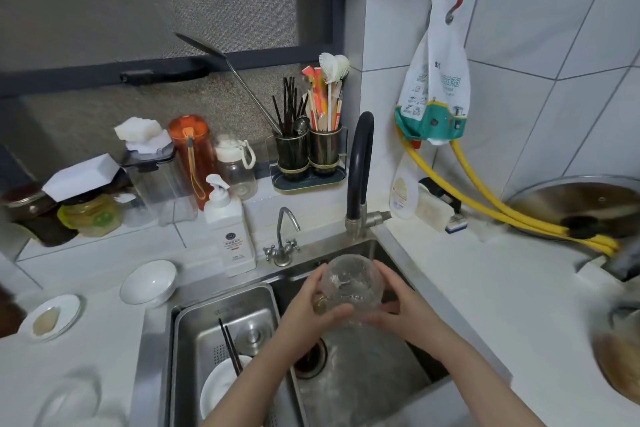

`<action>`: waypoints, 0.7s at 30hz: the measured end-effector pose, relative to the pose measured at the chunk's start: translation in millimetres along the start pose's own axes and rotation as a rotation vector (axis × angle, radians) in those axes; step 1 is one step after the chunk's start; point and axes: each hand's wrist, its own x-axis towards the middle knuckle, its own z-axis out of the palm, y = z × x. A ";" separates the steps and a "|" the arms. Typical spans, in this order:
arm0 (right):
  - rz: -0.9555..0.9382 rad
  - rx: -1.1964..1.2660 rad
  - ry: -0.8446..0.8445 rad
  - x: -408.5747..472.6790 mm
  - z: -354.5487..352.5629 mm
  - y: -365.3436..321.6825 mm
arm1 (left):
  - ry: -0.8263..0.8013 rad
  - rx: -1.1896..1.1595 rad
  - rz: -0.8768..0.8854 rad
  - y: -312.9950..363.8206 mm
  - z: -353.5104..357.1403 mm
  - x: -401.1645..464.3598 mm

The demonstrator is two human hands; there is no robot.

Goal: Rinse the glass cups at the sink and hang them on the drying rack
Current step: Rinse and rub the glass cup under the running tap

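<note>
Steel sink (408, 388) set in white counter (502, 288). Glass cup (351, 289) held over basin, gripped by curled fingers of left hand (313, 308) and right hand (403, 305).

My white countertop (502, 288) wraps around the steel sink (381, 246). To my left on it sit an empty white bowl (148, 282) and a small white dish (50, 317) with something pale in it. Behind them stands a white pump bottle (228, 229), beside the small tap (282, 239). On the raised ledge (104, 243) behind are jars (62, 211), an orange bottle (192, 152) and a twin-cup utensil holder (309, 156). To my right lie yellow hoses (519, 215) and a pan lid (581, 204).
</note>
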 end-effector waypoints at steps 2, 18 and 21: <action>0.004 0.049 -0.017 -2.8 2.1 0.8 | -0.008 -0.006 -0.026 -0.1 0.5 -2.6; -0.102 0.098 -0.142 -10.6 -11.5 -22.0 | 0.063 -0.009 -0.042 14.4 12.3 -13.5; -0.108 0.120 -0.173 -14.7 -19.4 -22.9 | 0.093 0.033 -0.045 20.5 19.0 -17.4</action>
